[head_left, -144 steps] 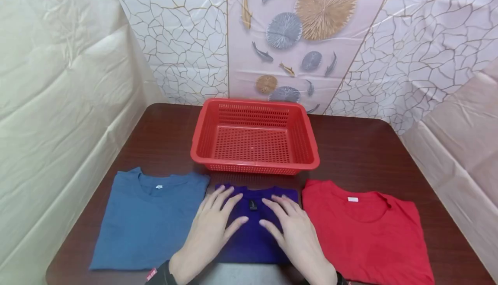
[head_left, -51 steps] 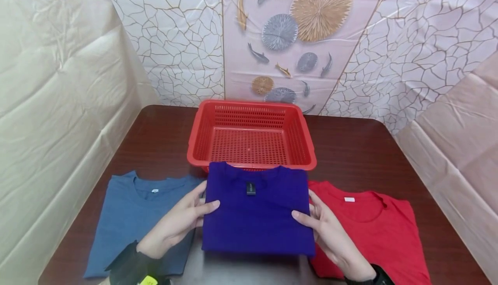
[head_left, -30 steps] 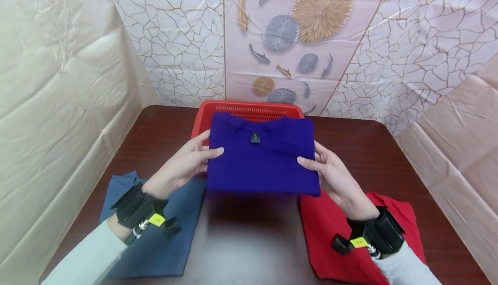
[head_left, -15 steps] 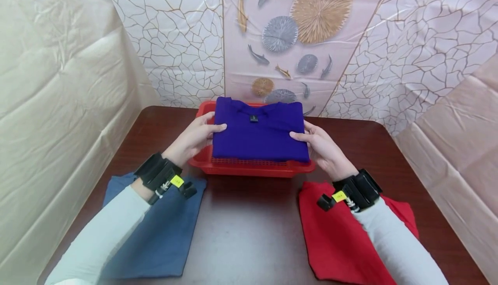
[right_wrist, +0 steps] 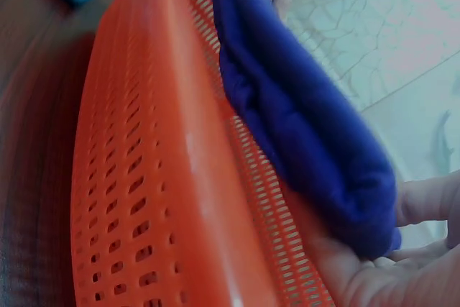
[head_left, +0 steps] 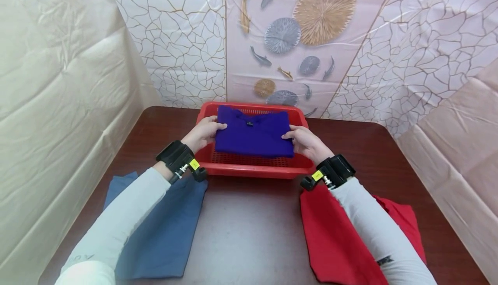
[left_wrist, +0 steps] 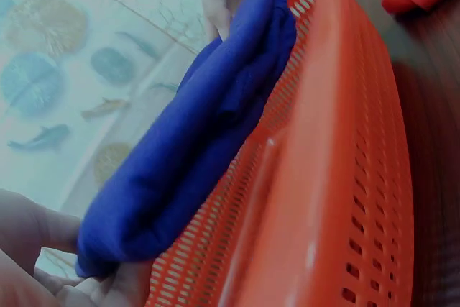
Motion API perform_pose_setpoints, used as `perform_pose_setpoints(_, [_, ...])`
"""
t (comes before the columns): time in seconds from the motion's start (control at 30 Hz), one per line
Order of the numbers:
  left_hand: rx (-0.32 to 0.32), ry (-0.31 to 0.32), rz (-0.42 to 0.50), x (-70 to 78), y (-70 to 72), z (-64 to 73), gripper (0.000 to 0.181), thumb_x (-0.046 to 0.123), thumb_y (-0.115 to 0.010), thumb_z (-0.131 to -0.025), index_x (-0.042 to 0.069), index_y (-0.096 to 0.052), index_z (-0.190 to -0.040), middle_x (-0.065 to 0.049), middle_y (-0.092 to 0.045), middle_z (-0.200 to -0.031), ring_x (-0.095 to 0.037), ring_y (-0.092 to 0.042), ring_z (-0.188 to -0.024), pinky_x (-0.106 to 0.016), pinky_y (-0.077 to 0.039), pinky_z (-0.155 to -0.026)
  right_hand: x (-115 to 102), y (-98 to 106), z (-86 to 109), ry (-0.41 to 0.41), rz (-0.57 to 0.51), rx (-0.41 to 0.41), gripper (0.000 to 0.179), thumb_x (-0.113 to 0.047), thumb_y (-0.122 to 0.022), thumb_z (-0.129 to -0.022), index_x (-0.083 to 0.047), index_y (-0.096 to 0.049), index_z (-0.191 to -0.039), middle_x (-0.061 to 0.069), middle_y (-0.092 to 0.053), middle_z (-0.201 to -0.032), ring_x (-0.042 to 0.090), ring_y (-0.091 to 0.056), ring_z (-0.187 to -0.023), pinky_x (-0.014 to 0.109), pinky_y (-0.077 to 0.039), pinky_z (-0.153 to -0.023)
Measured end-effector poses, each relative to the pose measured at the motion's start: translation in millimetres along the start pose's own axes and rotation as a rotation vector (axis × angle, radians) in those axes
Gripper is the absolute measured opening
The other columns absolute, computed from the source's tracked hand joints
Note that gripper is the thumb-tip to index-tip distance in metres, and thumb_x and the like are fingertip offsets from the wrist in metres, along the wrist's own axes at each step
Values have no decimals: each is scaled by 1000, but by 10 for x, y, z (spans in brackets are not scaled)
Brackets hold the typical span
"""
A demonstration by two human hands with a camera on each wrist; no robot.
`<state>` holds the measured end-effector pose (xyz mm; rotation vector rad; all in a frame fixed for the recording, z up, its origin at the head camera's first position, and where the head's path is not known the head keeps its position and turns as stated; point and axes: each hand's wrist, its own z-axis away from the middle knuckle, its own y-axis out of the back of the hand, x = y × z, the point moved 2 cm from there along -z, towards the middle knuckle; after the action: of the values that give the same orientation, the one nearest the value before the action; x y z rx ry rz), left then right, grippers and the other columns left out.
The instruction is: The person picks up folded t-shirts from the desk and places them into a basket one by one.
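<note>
Lowered since half a second ago, the purple shirt point(head_left: 253, 140) hangs over the red basket point(head_left: 249, 171) at twelve o'clock, lowering seemingly unfinished; my left hand point(head_left: 203, 133) pinches its nine o'clock edge, my right hand point(head_left: 306, 141) its three o'clock edge

In the head view, the blue shirt point(head_left: 163, 237) is partly covered by the left sleeve point(head_left: 120, 218), the red shirt point(head_left: 330, 241) by the right sleeve point(head_left: 381, 231), the basket point(head_left: 249, 171) by the purple shirt point(head_left: 254, 140), whose label point(head_left: 250, 123) cannot be read.
</note>
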<state>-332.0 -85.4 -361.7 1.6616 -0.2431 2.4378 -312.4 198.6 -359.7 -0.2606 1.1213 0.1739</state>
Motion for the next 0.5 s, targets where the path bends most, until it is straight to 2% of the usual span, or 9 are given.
perform_pose_setpoints(0.1, [-3,31,5,-59,-3,-76,53,9,-45,-95,4,-26,-143,-19,-46,-137,-28,-50,-116,-47,-41,-101,53,-9,-87,-24,16,5,66,5,-39,-91,-11,-13,-149,15,-29,-148,29,-39,-126,50,-33,-106])
perform_pose_setpoints(0.3, [-2,94,-18,-165,-22,-156,61,8,-45,-93,5,-17,-147,-21,-45,-138,-30,-50,-116,-47,-40,-102,161,-30,-194,-69,54,16,72,4,-42,-90,-15,-6,-150,15,-31,-147,29,-44,-121,49,-36,-104])
perform_pose_setpoints(0.37, [-7,114,-38,-198,-31,-171,64,9,-46,-92,5,-14,-148,-21,-42,-141,-30,-47,-119,-46,-38,-104,200,-31,-218,-89,61,16,74,2,-43,-90,-15,-4,-150,14,-33,-146,27,-47,-117,49,-35,-105])
perform_pose_setpoints(0.4, [-9,124,-51,-213,-35,-176,65,10,-46,-92,5,-12,-148,-20,-39,-143,-30,-46,-121,-46,-37,-105,219,-30,-230,-97,71,25,74,1,-45,-90,-15,-5,-150,15,-41,-137,25,-51,-109,49,-36,-104])
perform_pose_setpoints(0.5, [-8,142,-85,-243,-36,-175,67,13,-47,-92,5,-12,-148,-19,-31,-148,-32,-40,-125,-47,-34,-107,262,-33,-241,-117,88,33,74,-5,-48,-92,-14,-3,-150,15,-40,-136,27,-50,-109,51,-34,-105])
